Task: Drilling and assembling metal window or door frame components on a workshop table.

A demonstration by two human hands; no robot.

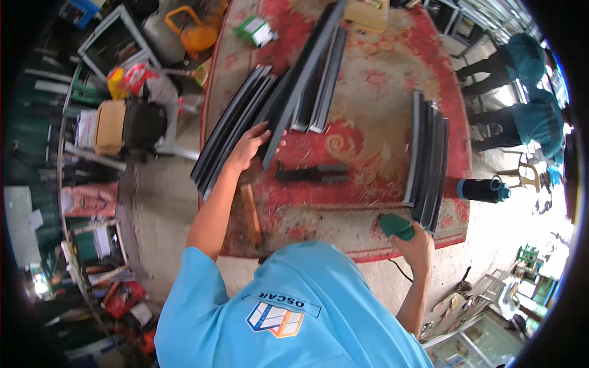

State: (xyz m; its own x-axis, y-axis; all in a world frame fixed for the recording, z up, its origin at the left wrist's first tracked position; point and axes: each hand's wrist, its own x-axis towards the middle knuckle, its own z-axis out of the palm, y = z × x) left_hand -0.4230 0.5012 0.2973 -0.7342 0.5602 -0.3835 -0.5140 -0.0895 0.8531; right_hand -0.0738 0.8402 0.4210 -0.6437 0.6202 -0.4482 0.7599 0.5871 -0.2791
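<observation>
Hands apart over a cloth-covered worktop, left on a dark profile, right on a green-bodied tool

Left hand [248, 149]: grip closed around the near end of a long dark profile [300, 80], fingers curled about its edges. Profile runs from there at a slant toward the far edge of the worktop [374, 116], lying across other pieces.

Right hand [418, 245]: grip closed on a green-bodied tool [399, 227], by the near edge, toward the near right corner. Tool's dark tip points left; exact kind cannot be told. Fingers just beside the near end of a stack of dark profiles [427, 159], which lies along the right edge.

Around the left hand: bundle of dark profiles [236, 126] along the left edge, side by side. Shorter grey-edged profiles [328, 83] between the held piece and mid-worktop. Brown strip [250, 214] near the near left corner.

Between the hands: dark elongated object [310, 173], flat, crosswise, details blurred.

Farther out: green-and-white package [256, 30] near the far left corner; tan tray-like item [366, 15] toward the far edge. Dark bottle [481, 190] with blue cap by the right edge; cannot tell whether upright or lying.

Beyond the left edge: orange container [195, 34], handle uppermost in view. Beyond the right edge: two people in dark green tops [537, 126], a yellowish chair [521, 178] near them.
</observation>
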